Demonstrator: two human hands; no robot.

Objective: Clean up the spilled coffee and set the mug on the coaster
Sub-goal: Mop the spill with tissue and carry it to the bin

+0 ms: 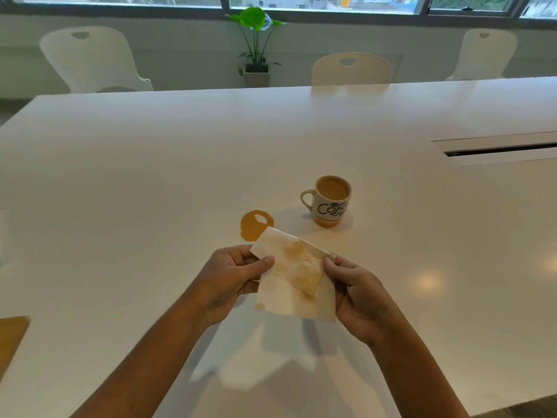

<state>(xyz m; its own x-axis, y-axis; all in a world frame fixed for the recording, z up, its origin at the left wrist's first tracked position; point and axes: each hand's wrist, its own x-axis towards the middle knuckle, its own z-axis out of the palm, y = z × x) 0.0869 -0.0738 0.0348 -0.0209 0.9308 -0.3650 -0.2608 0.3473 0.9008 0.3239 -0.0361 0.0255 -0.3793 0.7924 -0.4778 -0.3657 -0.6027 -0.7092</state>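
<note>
Coffee spill (252,227): you are looking at a round tan puddle lying on the white table (150,164), to the left of the mug and just beyond the napkin's upper edge, with a pale bare patch near its far rim. Table: it is carrying everything listed; white chairs (87,57) and a potted plant (255,46) are standing behind its far side. Napkin (297,279): you are holding it up above the table between both hands, partly unfolded, with a brown wet stain across its middle and a smaller one at its lower left corner. Left hand (229,277): it is pinching the napkin's left edge between thumb and fingers. Right hand (358,292): it is gripping the right edge likewise. Mug (330,202): it is standing upright on the bare table, handle to the left, holding milky coffee well up its wall; it is not sitting on any coaster. Coaster (12,339): a tan, wood-coloured piece at the lower left edge is probably it, well apart from the mug. Step in hand, as a judgement: you are refolding the napkin to find a dry face. Next move is calling for pressing that face down on the puddle, then carrying the mug level.
</note>
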